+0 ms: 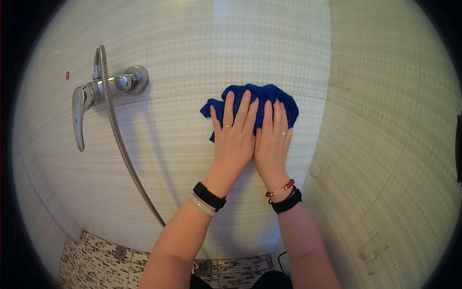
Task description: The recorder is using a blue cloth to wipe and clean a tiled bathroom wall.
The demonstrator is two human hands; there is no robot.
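Note:
A bunched dark blue cloth (288, 103) lies against the pale tiled wall (187, 144). Both palms press it from the front, side by side. My left hand (234, 144) is flat with its fingers stretched and spread over the cloth's left and middle part; the little finger reaches toward its left edge. My right hand (273, 144) lies flat on the right part, its fingers straight and close together. The thumb sides of the two hands meet below the cloth. Neither hand wraps its fingers round the cloth, and its middle is partly hidden beneath them.
On the left, a chrome mixer tap (115, 86) sticks out from the wall. Its metal shower hose (118, 132) loops over it and hangs down toward my left forearm. A side wall (380, 120) adjoins on the right. Below lies a mosaic-patterned floor (91, 260) with a drain (121, 252).

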